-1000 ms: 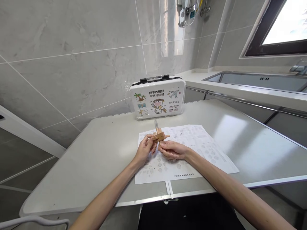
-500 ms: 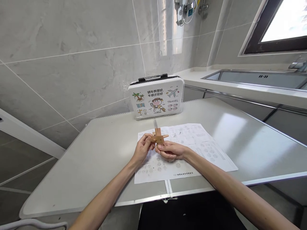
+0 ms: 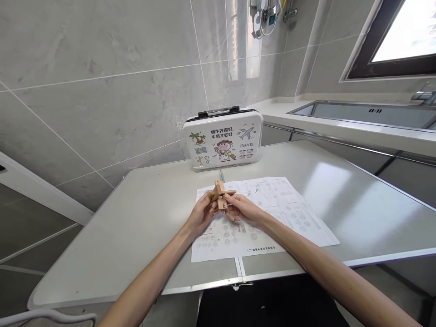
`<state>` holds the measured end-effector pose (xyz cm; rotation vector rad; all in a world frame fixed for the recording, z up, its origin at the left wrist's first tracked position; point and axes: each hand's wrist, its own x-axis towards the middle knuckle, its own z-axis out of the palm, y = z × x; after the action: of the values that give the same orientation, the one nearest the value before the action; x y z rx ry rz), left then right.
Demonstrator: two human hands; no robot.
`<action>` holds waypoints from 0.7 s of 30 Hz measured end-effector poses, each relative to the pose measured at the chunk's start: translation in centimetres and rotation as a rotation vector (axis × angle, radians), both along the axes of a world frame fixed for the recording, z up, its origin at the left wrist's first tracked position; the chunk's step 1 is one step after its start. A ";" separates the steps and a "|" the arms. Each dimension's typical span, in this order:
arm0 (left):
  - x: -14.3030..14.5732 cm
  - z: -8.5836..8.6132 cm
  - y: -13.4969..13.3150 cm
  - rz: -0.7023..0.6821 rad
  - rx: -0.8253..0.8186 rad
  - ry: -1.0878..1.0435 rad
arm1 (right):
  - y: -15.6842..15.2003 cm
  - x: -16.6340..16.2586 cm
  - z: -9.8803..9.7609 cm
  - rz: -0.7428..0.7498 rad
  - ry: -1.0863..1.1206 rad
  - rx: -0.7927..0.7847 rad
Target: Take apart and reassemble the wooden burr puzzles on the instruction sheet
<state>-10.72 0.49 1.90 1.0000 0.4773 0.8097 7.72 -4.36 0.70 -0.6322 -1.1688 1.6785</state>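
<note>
Between both hands, above the printed sheet, is a wooden interlocking puzzle point(image 3: 220, 195) made of crossed bars, with a dark mark on its lower front end. My left hand point(image 3: 201, 212) grips the puzzle's left side, fingers closed round a bar. On the right, my right hand point(image 3: 243, 209) pinches the puzzle with its thumb on the front near the right bar; its lower fingers curl underneath. The white printed sheet point(image 3: 272, 227) lies flat under the hands and carries small diagrams of puzzle shapes. Parts of the puzzle are hidden behind the fingers.
A white cartoon-printed case point(image 3: 223, 143) with a black handle stands upright at the table's back, against the tiled wall. The pale folding table point(image 3: 146, 236) has a centre seam. At right, a counter holds a sink point(image 3: 357, 113).
The wooden puzzle has been turned in the hands, so a bar end with a dark mark now faces me. My right hand has shifted its grip, its thumb higher. The sheet stays put.
</note>
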 end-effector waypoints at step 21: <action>0.3 0.4 -0.8 0.008 0.187 0.136 | 0.0 0.5 0.0 -0.108 -0.019 0.091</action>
<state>-10.43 -0.32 2.30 1.2328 0.5293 0.8076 8.26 -4.36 0.67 -0.6443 -1.1967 1.5227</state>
